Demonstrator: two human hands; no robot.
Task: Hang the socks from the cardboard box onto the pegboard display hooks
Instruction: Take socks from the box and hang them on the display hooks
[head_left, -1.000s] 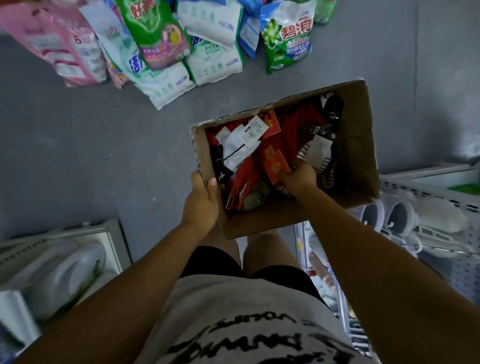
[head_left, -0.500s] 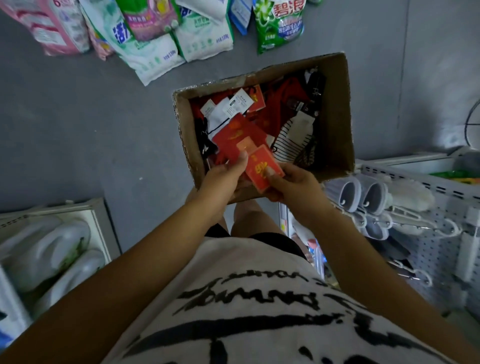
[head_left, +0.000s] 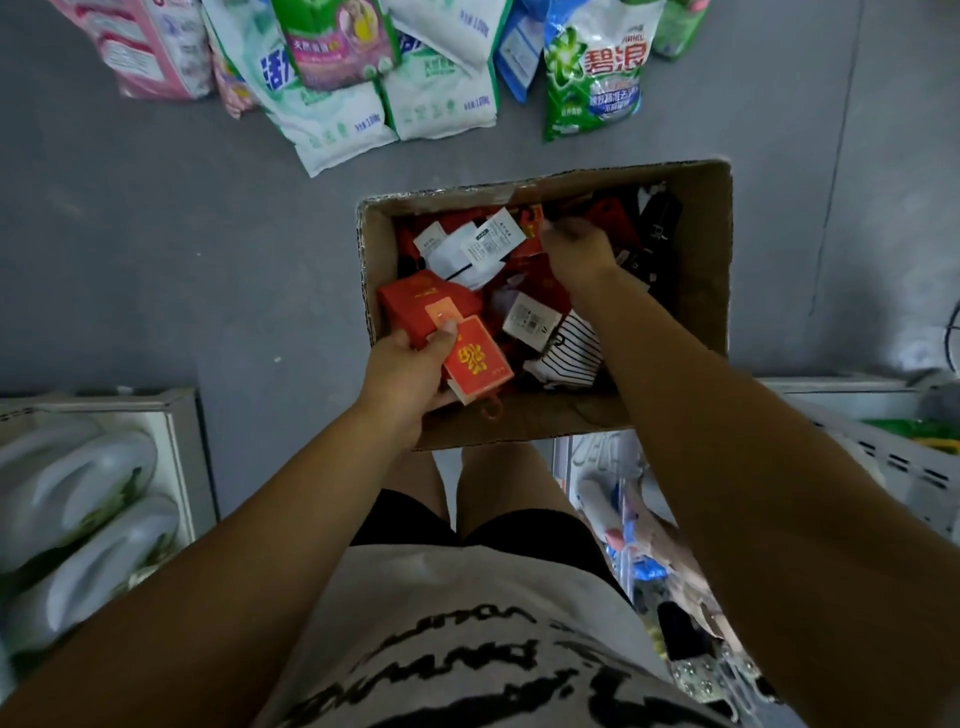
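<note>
An open cardboard box (head_left: 701, 270) sits on the grey floor in front of my legs, filled with packaged socks in red, black, white and striped. My left hand (head_left: 410, 371) grips a pack of red socks (head_left: 475, 361) with a gold-printed card at the box's near left corner, thumb on top. My right hand (head_left: 576, 249) reaches deep into the box, fingers curled down among the red packs near the back; what they hold is hidden. A striped sock pack (head_left: 569, 356) lies by my right forearm.
Several detergent bags (head_left: 431, 78) lie on the floor beyond the box. A white shelf with white bottles (head_left: 78, 499) stands at the left. A white shelf and perforated panel (head_left: 904, 462) are at the right, with hanging goods (head_left: 675, 597) below.
My right hand let go of the red sock pack and moved to the back of the box. My left hand now holds the pack alone. The camera tilted down.
</note>
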